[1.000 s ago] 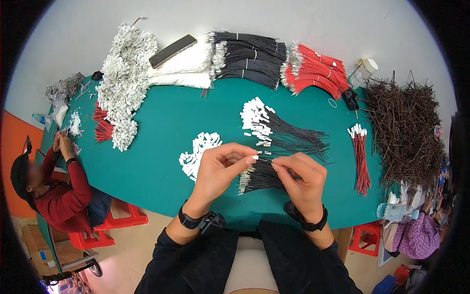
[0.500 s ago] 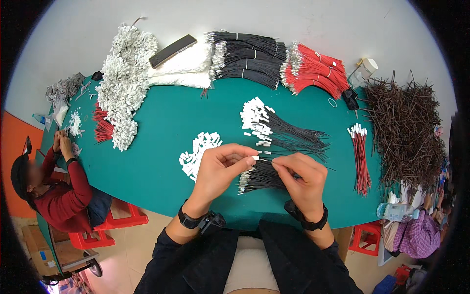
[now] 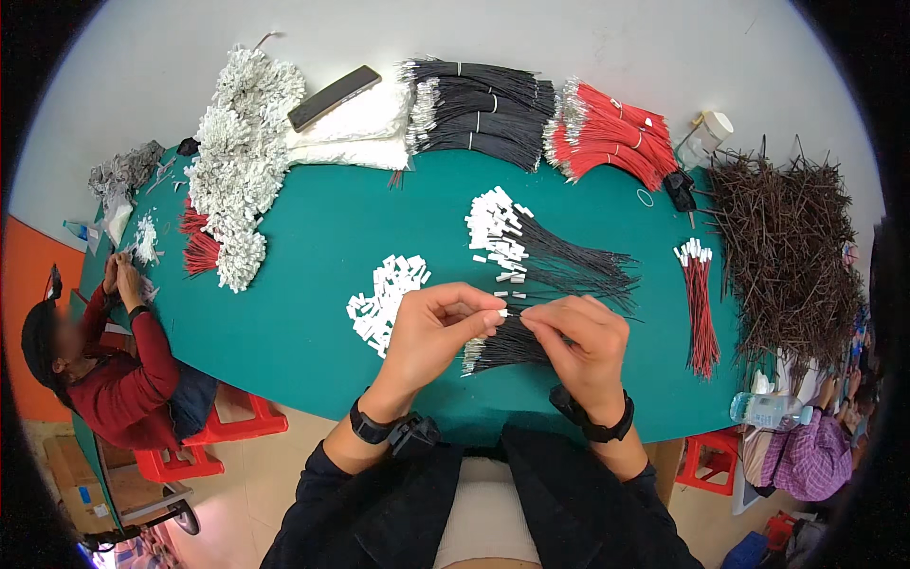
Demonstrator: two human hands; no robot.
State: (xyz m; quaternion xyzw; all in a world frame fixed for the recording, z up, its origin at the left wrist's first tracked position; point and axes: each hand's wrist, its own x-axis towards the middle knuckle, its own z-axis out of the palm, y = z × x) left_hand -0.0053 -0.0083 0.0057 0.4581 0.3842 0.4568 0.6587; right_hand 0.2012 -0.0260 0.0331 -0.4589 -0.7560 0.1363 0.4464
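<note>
Head view: the green table [image 3: 313,318] supports a bundle of black wires [image 3: 507,353] near both hands and a pile of white sleeves [image 3: 384,296] left of it. The left hand [image 3: 428,334] pinches one white sleeve [image 3: 503,314]; the right hand [image 3: 583,339] pinches one black wire [image 3: 515,315]. The wire's exposed part lies between the hands, long axis roughly left-right, sleeve at its left end. Insertion depth cannot be told. Forearms angle inward, fingertips facing.
</note>
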